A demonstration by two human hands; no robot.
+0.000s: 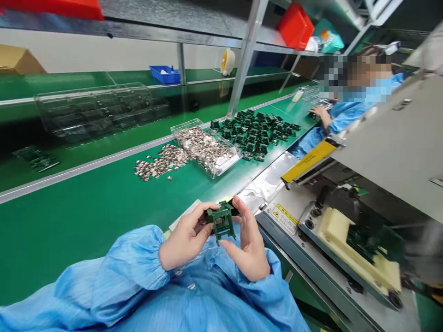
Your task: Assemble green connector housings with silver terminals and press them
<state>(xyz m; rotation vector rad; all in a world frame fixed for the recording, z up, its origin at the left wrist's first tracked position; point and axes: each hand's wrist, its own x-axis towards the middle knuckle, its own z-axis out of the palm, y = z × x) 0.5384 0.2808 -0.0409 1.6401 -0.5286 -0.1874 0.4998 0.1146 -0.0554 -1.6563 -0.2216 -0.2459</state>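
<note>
My left hand [185, 237] and my right hand [249, 244] hold a dark green plastic component [221, 221] between them, just above my lap. Its left side sits against my left fingers, and my right fingertips press its right side. Small metal parts show inside it, partly hidden by my fingers. Ahead on the green belt lie a loose pile of silver metal pieces [161, 162], a clear plastic tray [206, 152] heaped with the same pieces, and a spread of dark green components [254, 133].
To my right stands a machine [346, 240] with a cream fixture [356, 251] holding a green part. A co-worker's hand [320, 110] rests at the far belt. Clear blister trays [100, 110] and a blue bin [164, 74] sit behind a steel upright [245, 60].
</note>
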